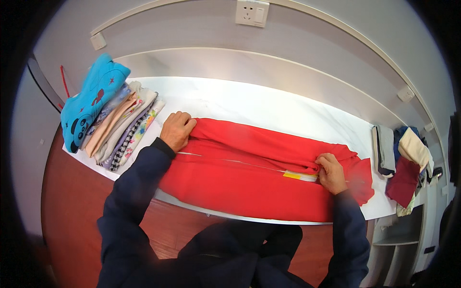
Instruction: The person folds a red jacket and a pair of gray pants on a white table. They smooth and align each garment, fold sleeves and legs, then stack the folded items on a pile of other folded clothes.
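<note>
1. Workpiece: one long red cloth garment point(240, 192); it lies lengthwise along the front of the white, marble-patterned tabletop point(269, 98); its upper and lower parts are folded inward and meet along a lengthwise line.
2. Left hand point(177, 130): positioned at the garment's upper left corner; thumb and curled fingers are clamped on the cloth edge.
3. Right hand point(331, 173): positioned toward the garment's right end; thumb and fingers pinch the upper fold, just beside a yellow-and-white flat insert point(300, 176) visible in the gap; the hands are well apart.
4. Left of the garment: a stack of folded patterned and plain fabrics point(122, 125); a turquoise cloth with a panda figure point(98, 98) forms its outer left layer.
5. Right of the garment: a grey folded cloth point(385, 146); beside it, a cream cloth point(414, 145) and a maroon cloth point(404, 181), touching each other.
</note>
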A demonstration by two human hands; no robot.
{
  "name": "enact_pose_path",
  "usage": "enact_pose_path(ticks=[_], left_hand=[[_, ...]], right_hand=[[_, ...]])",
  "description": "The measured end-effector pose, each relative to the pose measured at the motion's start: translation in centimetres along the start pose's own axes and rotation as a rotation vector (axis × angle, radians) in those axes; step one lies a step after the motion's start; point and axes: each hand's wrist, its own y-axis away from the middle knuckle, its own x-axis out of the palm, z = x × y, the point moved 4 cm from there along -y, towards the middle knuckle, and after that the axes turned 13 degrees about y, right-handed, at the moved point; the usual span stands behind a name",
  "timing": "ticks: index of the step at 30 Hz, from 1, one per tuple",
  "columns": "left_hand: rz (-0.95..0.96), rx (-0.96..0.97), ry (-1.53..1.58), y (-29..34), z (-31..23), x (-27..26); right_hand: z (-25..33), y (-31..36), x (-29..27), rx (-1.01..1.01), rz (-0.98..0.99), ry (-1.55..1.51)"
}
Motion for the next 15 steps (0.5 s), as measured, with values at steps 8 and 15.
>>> enact_pose_path(ticks=[8,15], left_hand=[[0.062,-0.18,0.288,0.6,2.3,-0.2],[0.026,-0.073,0.139,0.0,1.7,-0.5]], right_hand=[[-0.5,0.1,0.1,0.119,0.012,-0.069],[-1.0,-1.0,-0.6,0.156,0.004,-0.16]])
